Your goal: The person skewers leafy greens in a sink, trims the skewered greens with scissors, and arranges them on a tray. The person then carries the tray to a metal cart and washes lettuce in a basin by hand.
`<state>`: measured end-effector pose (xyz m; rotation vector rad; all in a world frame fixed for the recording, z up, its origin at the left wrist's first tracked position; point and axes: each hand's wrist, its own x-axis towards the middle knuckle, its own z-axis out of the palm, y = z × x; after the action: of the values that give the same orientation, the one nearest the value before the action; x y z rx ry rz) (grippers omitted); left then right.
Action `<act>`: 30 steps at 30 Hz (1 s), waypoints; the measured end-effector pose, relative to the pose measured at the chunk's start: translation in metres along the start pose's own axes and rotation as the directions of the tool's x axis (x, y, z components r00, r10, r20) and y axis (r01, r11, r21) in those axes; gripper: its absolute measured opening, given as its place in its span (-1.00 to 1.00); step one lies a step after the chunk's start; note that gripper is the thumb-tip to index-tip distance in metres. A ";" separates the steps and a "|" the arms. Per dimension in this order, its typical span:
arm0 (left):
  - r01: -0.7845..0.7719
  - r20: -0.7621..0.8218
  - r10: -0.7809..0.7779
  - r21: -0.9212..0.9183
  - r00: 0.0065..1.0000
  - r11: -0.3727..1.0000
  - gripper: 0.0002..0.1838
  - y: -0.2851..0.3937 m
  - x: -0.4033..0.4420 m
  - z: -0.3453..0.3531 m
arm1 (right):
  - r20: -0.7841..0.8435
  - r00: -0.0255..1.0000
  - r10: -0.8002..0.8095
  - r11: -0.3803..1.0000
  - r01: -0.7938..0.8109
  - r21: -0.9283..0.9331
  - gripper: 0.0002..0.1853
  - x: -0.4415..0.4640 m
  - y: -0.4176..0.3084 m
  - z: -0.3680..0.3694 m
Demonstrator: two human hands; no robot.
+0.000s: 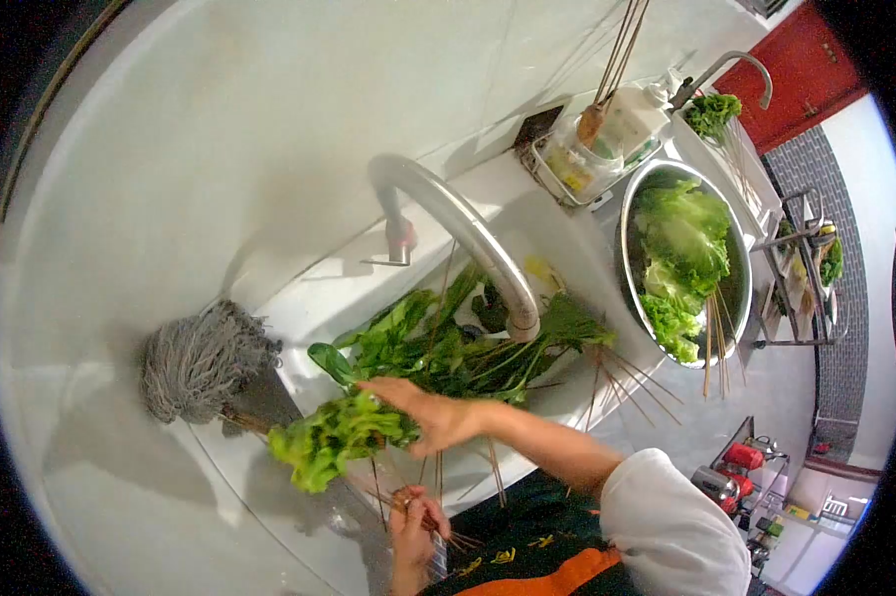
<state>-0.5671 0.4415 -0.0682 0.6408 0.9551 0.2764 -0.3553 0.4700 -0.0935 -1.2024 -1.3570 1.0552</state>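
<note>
My right hand (433, 415) reaches over the near left corner of the white sink (299, 328), its fingers curled around green leafy lettuce (334, 437). Just below it, my left hand (415, 521) is closed on thin bamboo skewers (460, 542), whose ends stick out past the fingers. Dark leafy greens (438, 363) fill much of the sink under the curved metal faucet (468, 223). More skewers (637, 387) poke out over the sink's right and front edges. The lettuce partly hides my right fingertips.
A grey mop head (205, 363) leans by the sink's left end. To the right stands a steel basin (627, 238) of lettuce (681, 238) with skewers. Behind it, a wire rack (567, 194) holds a plastic container with long sticks. A metal cart (796, 268) stands farther right.
</note>
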 end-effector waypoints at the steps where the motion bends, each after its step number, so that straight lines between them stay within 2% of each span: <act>1: 0.003 -0.003 -0.003 -0.002 1.000 1.000 -0.72 0.006 -0.003 0.001 | 0.086 0.996 0.020 1.000 -0.019 -0.017 -0.16 -0.004 0.019 -0.009; 3: 0.003 -0.002 -0.003 -0.153 1.000 0.988 -0.80 0.017 -0.007 0.002 | -0.007 0.990 0.138 0.959 -0.135 -0.249 -0.24 -0.003 0.074 -0.018; 5: 0.015 0.008 -0.014 -0.143 1.000 0.990 -0.79 0.019 -0.006 -0.001 | -0.140 0.945 0.295 0.769 -0.321 -0.553 -0.35 0.002 0.104 -0.025; 6: -0.016 -0.006 0.015 -0.127 1.000 0.992 -0.79 0.018 -0.005 -0.003 | -0.134 0.946 0.295 0.770 -0.318 -0.553 -0.35 0.005 0.119 -0.027; 8: -0.047 -0.019 0.045 -0.113 0.999 0.992 -0.79 0.017 0.000 -0.007 | -0.423 0.766 0.483 0.756 -0.609 -0.240 -0.49 0.013 0.141 -0.028; 9: -0.073 -0.024 0.071 -0.088 0.997 0.993 -0.81 0.016 0.003 -0.010 | -0.420 0.767 0.485 0.756 -0.609 -0.240 -0.49 0.015 0.134 -0.028; 10: -0.098 -0.031 0.096 -0.063 0.995 0.993 -0.83 0.016 0.004 -0.012 | -0.705 0.607 0.367 0.714 -0.670 -0.204 -0.57 0.018 0.118 -0.026; 11: -0.098 -0.038 0.096 -0.065 0.995 0.993 -0.83 0.018 0.005 -0.014 | -0.904 0.377 0.203 0.682 -0.717 -0.146 -0.65 0.020 0.109 -0.024; 12: -0.077 -0.097 0.074 -0.030 0.993 0.997 -0.80 0.021 0.006 -0.014 | -0.901 0.380 0.209 0.682 -0.717 -0.144 -0.65 0.021 0.111 -0.024; 13: -0.054 -0.153 0.053 0.003 0.987 0.999 -0.77 0.023 0.008 -0.014 | -0.935 0.256 0.247 0.608 -0.792 -0.056 -0.73 0.022 0.115 -0.026; 15: -0.096 -0.162 0.099 0.027 0.982 0.995 -0.78 0.027 0.015 -0.014 | -0.956 0.125 0.266 0.528 -0.848 0.036 -0.78 0.018 0.125 -0.028; 17: -0.144 -0.163 0.150 0.048 0.975 0.988 -0.80 0.033 0.028 -0.008 | -0.874 0.338 0.349 0.750 -0.660 0.044 -0.81 0.013 0.136 -0.029; 18: -0.213 -0.204 0.227 0.087 0.952 0.973 -0.79 0.035 0.033 -0.002 | -0.886 0.399 0.236 0.786 -0.614 -0.067 -0.76 0.016 0.108 -0.026; 19: -0.278 -0.242 0.302 0.128 0.922 0.952 -0.78 0.035 0.036 0.001 | -0.885 0.402 0.235 0.785 -0.615 -0.071 -0.76 0.021 0.073 -0.024; 20: -0.277 -0.243 0.300 0.124 0.923 0.953 -0.78 0.032 0.043 -0.003 | -0.879 0.407 0.247 0.864 -0.503 0.010 -0.75 0.026 0.039 -0.020; 21: -0.369 -0.192 0.405 0.198 0.894 0.908 -0.83 0.027 0.053 -0.010 | -0.873 0.414 0.259 0.921 -0.379 0.093 -0.74 0.027 0.017 -0.016; 22: -0.456 -0.133 0.502 0.269 0.854 0.848 -0.88 0.027 0.057 -0.012 | -0.871 0.414 0.264 0.919 -0.383 0.096 -0.74 0.027 0.006 -0.009; 23: -0.455 -0.136 0.502 0.271 0.854 0.848 -0.88 0.026 0.058 -0.010 | -0.831 0.442 0.337 0.917 -0.353 0.184 -0.75 0.027 -0.003 -0.003; 25: -0.357 -0.247 0.393 0.181 0.886 0.917 -0.80 0.030 0.061 0.005 | -0.731 0.536 0.422 0.906 -0.276 0.320 -0.74 0.024 -0.004 0.018; 27: -0.331 -0.283 0.394 0.247 0.874 0.911 -0.83 0.030 0.060 0.006 | -0.655 0.583 0.480 0.876 -0.284 0.389 -0.74 0.019 0.000 0.032; 28: -0.169 -0.293 0.245 0.260 0.924 0.951 -0.86 0.036 0.054 0.008 | -0.658 0.583 0.477 0.878 -0.281 0.387 -0.74 0.018 0.004 0.032; 29: 0.000 -0.305 0.087 0.274 0.948 0.962 -0.89 0.039 0.049 0.007 | -0.552 0.622 0.555 0.787 -0.180 0.589 -0.74 0.017 0.008 0.032; 30: 0.005 -0.305 0.084 0.280 0.949 0.960 -0.89 0.033 0.048 0.000 | -0.431 0.669 0.606 0.640 -0.087 0.764 -0.73 0.016 0.014 0.033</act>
<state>-0.5387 0.4910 -0.0794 0.8922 1.3033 0.2886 -0.3868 0.4881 -0.1094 -1.1099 -0.0646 1.1137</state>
